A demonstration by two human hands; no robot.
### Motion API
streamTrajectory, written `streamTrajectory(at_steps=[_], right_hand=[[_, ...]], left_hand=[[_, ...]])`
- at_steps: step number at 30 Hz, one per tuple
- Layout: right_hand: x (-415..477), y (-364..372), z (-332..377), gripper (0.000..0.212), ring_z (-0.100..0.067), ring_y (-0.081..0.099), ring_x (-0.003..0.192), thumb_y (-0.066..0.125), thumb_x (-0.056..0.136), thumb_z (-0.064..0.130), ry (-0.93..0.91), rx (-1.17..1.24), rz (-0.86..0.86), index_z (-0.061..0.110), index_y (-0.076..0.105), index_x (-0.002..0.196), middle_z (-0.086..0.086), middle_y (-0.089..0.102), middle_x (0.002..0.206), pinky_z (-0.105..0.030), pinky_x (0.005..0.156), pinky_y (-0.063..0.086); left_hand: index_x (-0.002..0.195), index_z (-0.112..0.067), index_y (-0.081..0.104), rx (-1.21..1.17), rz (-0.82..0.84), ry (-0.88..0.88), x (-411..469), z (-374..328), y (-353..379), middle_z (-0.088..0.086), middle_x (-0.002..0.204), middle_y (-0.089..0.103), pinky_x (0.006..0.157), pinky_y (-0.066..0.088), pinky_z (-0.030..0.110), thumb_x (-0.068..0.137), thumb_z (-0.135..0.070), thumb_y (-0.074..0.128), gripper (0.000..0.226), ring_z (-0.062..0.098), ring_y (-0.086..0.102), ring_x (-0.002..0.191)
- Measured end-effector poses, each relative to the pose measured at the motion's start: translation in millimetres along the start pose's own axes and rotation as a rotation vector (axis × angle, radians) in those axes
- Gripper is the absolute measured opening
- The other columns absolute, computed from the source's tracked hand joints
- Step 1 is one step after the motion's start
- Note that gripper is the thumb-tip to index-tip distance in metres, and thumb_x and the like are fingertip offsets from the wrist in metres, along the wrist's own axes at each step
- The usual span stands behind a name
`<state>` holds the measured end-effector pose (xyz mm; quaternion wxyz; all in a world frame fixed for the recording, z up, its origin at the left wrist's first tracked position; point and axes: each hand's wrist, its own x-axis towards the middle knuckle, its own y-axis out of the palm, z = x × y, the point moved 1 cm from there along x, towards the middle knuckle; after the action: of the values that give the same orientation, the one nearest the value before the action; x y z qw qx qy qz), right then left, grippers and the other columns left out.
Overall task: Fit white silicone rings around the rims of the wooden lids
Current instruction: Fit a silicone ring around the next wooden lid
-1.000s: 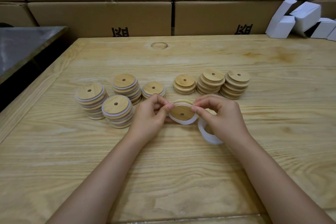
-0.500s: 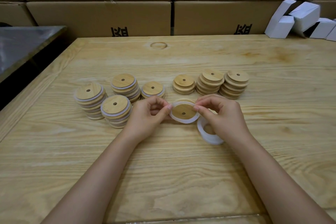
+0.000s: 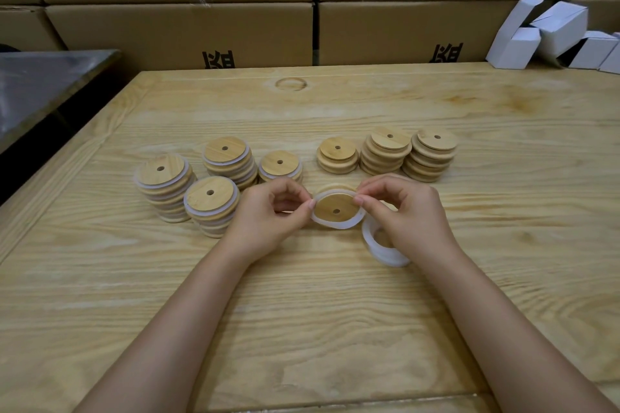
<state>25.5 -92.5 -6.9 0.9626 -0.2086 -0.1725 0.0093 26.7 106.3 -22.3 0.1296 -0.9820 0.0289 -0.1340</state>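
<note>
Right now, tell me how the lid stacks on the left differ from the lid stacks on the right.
The left stacks have white rings showing around their lids' rims; the right stacks are bare wood. The left stacks number four, in two staggered rows; the right stacks number three, in one row. Both are round wooden lids with a small centre hole.

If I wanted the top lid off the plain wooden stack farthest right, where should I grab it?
Probably by its rim, from straight above: thumb on the near edge, a finger on the far edge. The top lid lies flat on its stack, so only the edge offers a hold, and the neighbouring stack crowds its left side.
</note>
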Motion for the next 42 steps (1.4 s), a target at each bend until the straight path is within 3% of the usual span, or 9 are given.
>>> streamTrajectory(at_steps=[3, 10, 16, 21, 25, 30, 35, 39, 42], right_hand=[[0, 0, 0, 0.015, -0.001, 0.063, 0.082, 0.072, 0.079, 0.008, -0.006, -0.007, 0.0, 0.021, 0.069, 0.073, 0.012, 0.068, 0.083, -0.016, 0.08, 0.049], [-1, 0, 1, 0.017, 0.0, 0.063, 0.083, 0.071, 0.079, 0.008, -0.007, -0.005, 0.009, 0.024, 0.067, 0.072, 0.013, 0.067, 0.084, -0.015, 0.08, 0.048], [0, 0, 2, 0.016, 0.0, 0.063, 0.083, 0.071, 0.079, 0.008, 0.005, 0.0, 0.012, 0.022, 0.068, 0.073, 0.012, 0.067, 0.085, -0.015, 0.081, 0.048], [-2, 1, 2, 0.01, -0.001, 0.062, 0.084, 0.071, 0.079, 0.008, -0.037, -0.036, 0.008, 0.017, 0.069, 0.076, 0.011, 0.067, 0.085, -0.012, 0.079, 0.046], [-5, 8, 5, 0.007, -0.003, 0.06, 0.082, 0.072, 0.078, 0.005, -0.12, -0.109, -0.002, 0.011, 0.07, 0.076, 0.011, 0.065, 0.081, -0.009, 0.076, 0.044], [-7, 12, 7, 0.007, -0.005, 0.06, 0.081, 0.072, 0.077, 0.005, -0.167, -0.14, -0.041, 0.011, 0.068, 0.08, 0.006, 0.066, 0.082, -0.017, 0.078, 0.047], [-8, 15, 8, 0.007, -0.006, 0.06, 0.08, 0.071, 0.077, 0.009, -0.129, -0.151, -0.061, 0.012, 0.065, 0.08, 0.007, 0.066, 0.081, -0.023, 0.078, 0.048], [-9, 17, 9, 0.009, -0.001, 0.063, 0.076, 0.07, 0.079, 0.009, -0.08, -0.107, -0.061, 0.014, 0.063, 0.078, 0.007, 0.067, 0.08, -0.024, 0.074, 0.051], [-9, 17, 9, 0.012, 0.001, 0.064, 0.073, 0.069, 0.081, 0.009, -0.063, -0.087, -0.064, 0.02, 0.064, 0.077, 0.01, 0.068, 0.079, -0.022, 0.072, 0.051]], left_hand=[[0.07, -0.017, 0.062, -0.01, 0.001, -0.016, -1, 0, 0, -0.008, 0.07, 0.067, 0.062, 0.051, 0.017, 0.078, 0.002, 0.07, 0.022, 0.01, 0.067, 0.069], [0.07, -0.019, 0.06, 0.023, 0.034, -0.011, -1, 1, 3, -0.016, 0.066, 0.065, 0.059, 0.047, 0.011, 0.075, 0.005, 0.07, 0.026, 0.0, 0.063, 0.064], [0.071, -0.018, 0.061, 0.003, 0.051, 0.011, -2, 3, 0, -0.011, 0.067, 0.067, 0.064, 0.05, 0.016, 0.076, 0.005, 0.07, 0.025, 0.005, 0.064, 0.067], [0.09, -0.02, 0.053, -0.092, 0.04, 0.051, -3, 0, 2, -0.008, 0.07, 0.066, 0.064, 0.049, 0.018, 0.075, -0.019, 0.067, 0.021, 0.007, 0.063, 0.069], [0.101, -0.04, 0.056, 0.153, 0.072, 0.089, -3, 1, 9, -0.011, 0.08, 0.069, 0.074, 0.052, 0.027, 0.08, -0.036, 0.062, 0.022, 0.008, 0.065, 0.078], [0.094, -0.027, 0.059, 0.012, 0.055, 0.089, 0, 3, 12, -0.005, 0.089, 0.068, 0.076, 0.05, 0.022, 0.088, -0.009, 0.06, 0.019, 0.006, 0.065, 0.084], [0.094, -0.018, 0.055, -0.093, 0.078, 0.087, 1, 2, 12, 0.004, 0.089, 0.065, 0.077, 0.05, 0.024, 0.09, -0.003, 0.054, 0.015, 0.01, 0.063, 0.085], [0.096, -0.017, 0.053, -0.155, 0.08, 0.091, 1, 0, 13, 0.01, 0.091, 0.059, 0.082, 0.048, 0.034, 0.086, -0.013, 0.051, 0.011, 0.018, 0.057, 0.088], [0.099, -0.017, 0.053, -0.204, 0.071, 0.081, 1, 0, 12, 0.003, 0.091, 0.058, 0.081, 0.048, 0.027, 0.093, -0.003, 0.049, 0.016, 0.011, 0.056, 0.088]])
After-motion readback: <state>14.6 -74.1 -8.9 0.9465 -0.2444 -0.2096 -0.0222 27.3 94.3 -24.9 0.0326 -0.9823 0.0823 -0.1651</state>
